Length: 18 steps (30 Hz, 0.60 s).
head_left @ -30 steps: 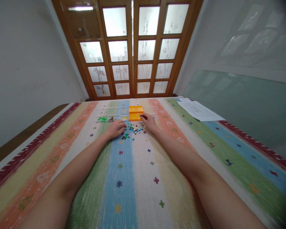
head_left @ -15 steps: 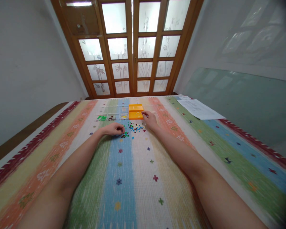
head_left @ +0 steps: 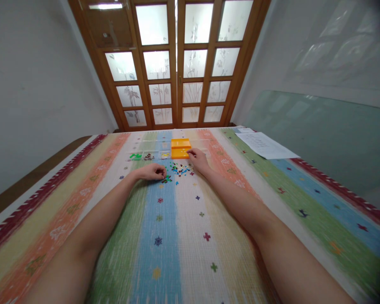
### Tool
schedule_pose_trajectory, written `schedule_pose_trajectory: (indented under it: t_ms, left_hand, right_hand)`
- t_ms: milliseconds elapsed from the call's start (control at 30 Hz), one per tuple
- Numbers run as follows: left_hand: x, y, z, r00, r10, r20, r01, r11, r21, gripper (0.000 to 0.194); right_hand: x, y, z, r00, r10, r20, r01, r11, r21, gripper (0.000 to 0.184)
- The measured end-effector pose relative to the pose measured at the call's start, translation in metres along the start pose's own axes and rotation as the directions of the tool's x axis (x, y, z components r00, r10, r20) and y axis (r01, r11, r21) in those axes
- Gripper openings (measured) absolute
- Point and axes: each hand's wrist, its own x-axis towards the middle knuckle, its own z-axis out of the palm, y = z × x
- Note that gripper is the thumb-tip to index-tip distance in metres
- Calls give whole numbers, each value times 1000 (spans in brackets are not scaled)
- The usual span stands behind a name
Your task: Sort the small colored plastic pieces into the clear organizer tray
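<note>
Small pieces in green, blue, dark red and pale colours lie in a loose pile [head_left: 180,169] on the striped tablecloth. My left hand [head_left: 154,172] rests at the pile's left side with its fingers curled together, close to some green pieces [head_left: 167,179]; what they hold, if anything, is too small to make out. Above the right part of an orange box [head_left: 179,153], my right hand [head_left: 198,158] has its fingertips pinched over the near tray, where a few pale pieces lie. Whatever is in that pinch cannot be made out.
Left of the orange box stand clear compartments holding green pieces [head_left: 135,156], dark brown pieces [head_left: 148,156] and yellow-white pieces [head_left: 165,155]. White paper sheets [head_left: 262,143] lie at the far right. A glass panel [head_left: 323,131] leans along the right wall; wooden doors [head_left: 177,84] stand behind the table.
My right hand has shifted very slightly left over the orange box. The left hand stays almost in place beside the pile.
</note>
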Motion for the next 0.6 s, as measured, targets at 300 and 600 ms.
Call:
schedule_pose_trajectory:
  t_ms: [300,600]
  left_hand:
    - [-3,-6,-8,973,-54,-224,2,974,-226,26]
    - [-2,-45,-19,665,-390,-637,27,865,-501,27]
  right_hand:
    - [2,3,2,1000,-4,27,5,1000,-24,21]
    - [2,3,3,999,-16,41,18,999,-40,21]
